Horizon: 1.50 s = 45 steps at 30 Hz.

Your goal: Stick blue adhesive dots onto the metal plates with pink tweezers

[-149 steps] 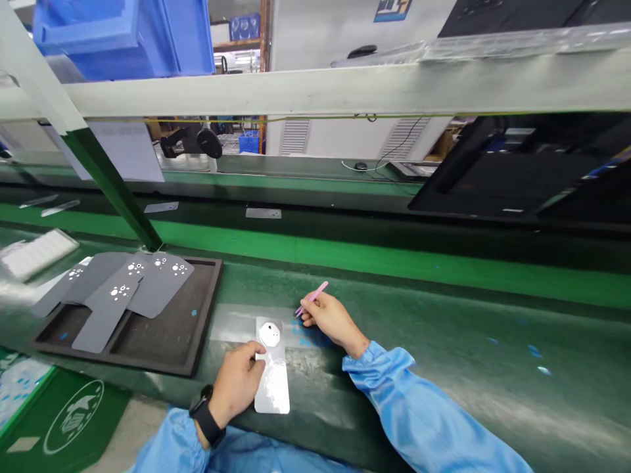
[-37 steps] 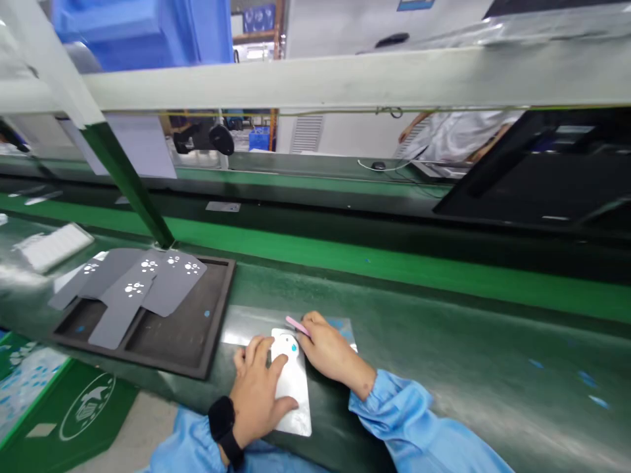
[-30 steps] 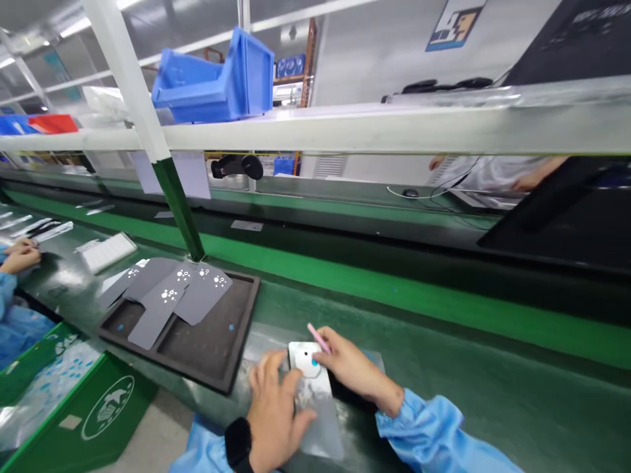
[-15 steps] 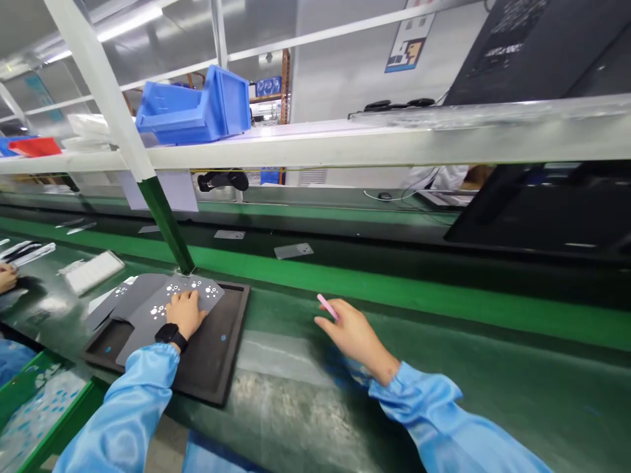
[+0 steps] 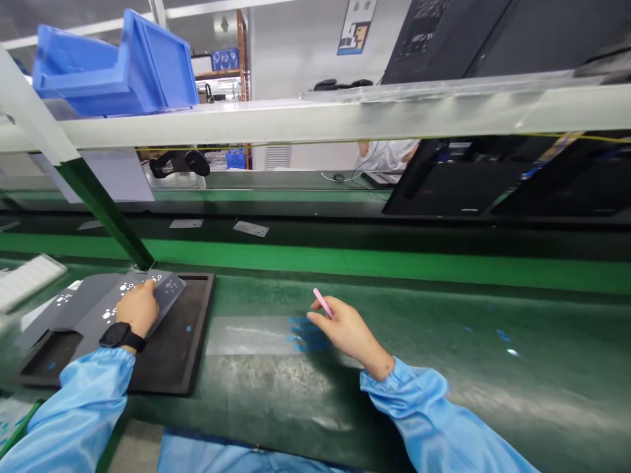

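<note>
My left hand (image 5: 138, 307), wearing a black watch (image 5: 122, 336), is at a stack of grey sheets (image 5: 93, 335) with clusters of white spots. Its fingers are bent down at the top sheet's edge, with the fingertips partly hidden. Beneath the sheets lies a dark shallow tray (image 5: 170, 368). Between the thumb and fingers of my right hand (image 5: 351, 330) is a thin pink stick (image 5: 323, 303), its upper end pointing up and left. The right hand hovers over the green bench, near a clear film strip (image 5: 246, 335) with small blue tabs (image 5: 302, 332).
A white tray-like block (image 5: 27, 282) lies at the left. Beyond a green ledge (image 5: 276, 258), flat pale pieces (image 5: 251, 228) rest on a dark strip. A post (image 5: 101, 200) rises behind the tray. Overhead, a shelf (image 5: 236, 125) bears a blue bin (image 5: 113, 72). Dark panels (image 5: 448, 177) stand at the right.
The view has turned right, so most things sit further left. My left fingers have drawn in on the top sheet. My right hand still has the pink stick, and the blue tabs show more clearly.
</note>
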Each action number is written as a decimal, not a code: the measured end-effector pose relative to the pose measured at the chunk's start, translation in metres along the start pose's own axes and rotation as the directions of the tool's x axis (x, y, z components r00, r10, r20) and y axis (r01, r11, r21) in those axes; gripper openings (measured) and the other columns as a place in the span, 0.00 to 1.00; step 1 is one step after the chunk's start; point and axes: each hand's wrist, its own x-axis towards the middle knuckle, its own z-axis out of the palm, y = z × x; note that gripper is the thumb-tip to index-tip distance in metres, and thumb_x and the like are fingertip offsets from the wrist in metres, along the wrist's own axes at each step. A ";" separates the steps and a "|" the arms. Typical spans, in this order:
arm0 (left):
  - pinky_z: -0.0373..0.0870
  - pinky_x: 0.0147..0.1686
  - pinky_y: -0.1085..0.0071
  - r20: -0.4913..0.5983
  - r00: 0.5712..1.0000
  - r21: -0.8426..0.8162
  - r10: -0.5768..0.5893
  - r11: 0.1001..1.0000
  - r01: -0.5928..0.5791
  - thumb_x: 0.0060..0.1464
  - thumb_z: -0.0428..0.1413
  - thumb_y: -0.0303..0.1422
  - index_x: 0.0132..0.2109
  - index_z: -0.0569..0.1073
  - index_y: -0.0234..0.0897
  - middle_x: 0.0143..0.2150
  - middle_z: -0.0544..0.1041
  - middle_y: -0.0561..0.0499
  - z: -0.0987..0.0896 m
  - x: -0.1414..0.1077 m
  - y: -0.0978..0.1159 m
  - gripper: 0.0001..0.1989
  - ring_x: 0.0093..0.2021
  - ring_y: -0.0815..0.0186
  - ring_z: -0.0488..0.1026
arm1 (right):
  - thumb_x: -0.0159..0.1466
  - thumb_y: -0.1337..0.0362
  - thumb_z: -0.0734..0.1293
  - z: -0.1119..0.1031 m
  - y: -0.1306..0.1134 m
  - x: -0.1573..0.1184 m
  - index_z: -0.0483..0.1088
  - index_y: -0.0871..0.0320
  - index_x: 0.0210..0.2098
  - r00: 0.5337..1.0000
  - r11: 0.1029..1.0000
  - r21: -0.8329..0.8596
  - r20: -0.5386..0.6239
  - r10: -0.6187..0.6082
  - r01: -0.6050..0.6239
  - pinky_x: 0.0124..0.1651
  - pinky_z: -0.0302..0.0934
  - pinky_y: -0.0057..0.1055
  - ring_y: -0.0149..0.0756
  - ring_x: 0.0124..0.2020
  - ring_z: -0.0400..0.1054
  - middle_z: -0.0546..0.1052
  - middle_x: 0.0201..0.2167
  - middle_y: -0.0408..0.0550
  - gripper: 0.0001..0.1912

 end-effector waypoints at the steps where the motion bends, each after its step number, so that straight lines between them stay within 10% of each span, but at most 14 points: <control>1: 0.68 0.35 0.63 -0.003 1.000 -0.004 -0.017 1.000 0.017 0.55 0.45 0.25 0.48 0.70 0.33 0.42 0.76 0.37 -0.004 -0.001 -0.002 0.15 0.43 0.50 0.74 | 0.52 0.56 0.65 0.001 0.001 0.000 0.72 0.55 0.30 1.000 1.000 0.028 0.000 0.012 -0.012 0.28 0.57 0.30 0.34 0.22 0.62 0.70 0.21 0.41 0.10; 5: 0.69 0.37 0.64 -0.096 0.993 -0.066 -0.072 0.996 0.066 0.55 0.44 0.25 0.51 0.68 0.34 0.41 0.75 0.40 -0.023 -0.019 -0.003 0.17 0.43 0.53 0.74 | 0.51 0.57 0.63 0.005 0.006 0.001 0.72 0.57 0.26 0.992 0.942 0.311 0.051 0.118 -0.128 0.26 0.56 0.30 0.32 0.21 0.62 0.73 0.24 0.45 0.11; 9: 0.70 0.41 0.66 -0.256 0.959 -0.142 0.119 0.977 -0.159 0.54 0.44 0.25 0.45 0.71 0.36 0.39 0.71 0.43 -0.024 -0.062 0.028 0.15 0.40 0.58 0.73 | 0.53 0.55 0.63 0.014 0.008 0.000 0.71 0.58 0.22 0.992 0.835 0.536 0.061 0.111 -0.126 0.29 0.60 0.29 0.33 0.26 0.66 0.74 0.29 0.48 0.13; 14: 0.68 0.29 0.72 0.034 0.881 -0.183 0.472 0.870 -0.458 0.51 0.43 0.19 0.39 0.73 0.39 0.38 0.69 0.47 0.012 -0.127 0.116 0.18 0.28 0.67 0.73 | 0.59 0.54 0.60 0.039 0.006 0.001 0.69 0.58 0.26 0.949 0.829 0.478 0.253 0.187 -0.291 0.18 0.53 0.25 0.27 0.15 0.59 0.67 0.16 0.39 0.15; 18: 0.67 0.26 0.71 0.132 0.827 -0.263 0.547 0.824 -0.502 0.55 0.44 0.24 0.54 0.68 0.41 0.43 0.70 0.44 0.032 -0.157 0.157 0.21 0.27 0.66 0.74 | 0.59 0.62 0.63 0.051 0.006 0.005 0.65 0.58 0.25 0.930 0.839 0.436 0.307 0.201 -0.326 0.22 0.61 0.24 0.28 0.16 0.65 0.70 0.16 0.39 0.08; 27: 0.58 0.55 0.48 -0.055 0.762 -0.459 0.645 0.662 -0.593 0.53 0.58 0.34 0.54 0.70 0.46 0.56 0.70 0.46 0.065 -0.143 0.126 0.19 0.60 0.50 0.59 | 0.59 0.67 0.63 0.055 0.014 0.009 0.65 0.58 0.26 0.928 0.876 0.363 0.309 0.208 -0.317 0.21 0.63 0.23 0.28 0.16 0.69 0.73 0.16 0.39 0.05; 45: 0.56 0.53 0.45 -0.199 0.808 -0.524 0.554 0.637 -0.566 0.49 0.63 0.41 0.46 0.75 0.42 0.53 0.74 0.44 0.092 -0.141 0.132 0.17 0.60 0.45 0.58 | 0.54 0.54 0.69 0.053 0.012 0.005 0.66 0.58 0.23 0.900 0.730 0.547 0.374 0.225 -0.410 0.20 0.63 0.24 0.28 0.16 0.66 0.71 0.14 0.41 0.14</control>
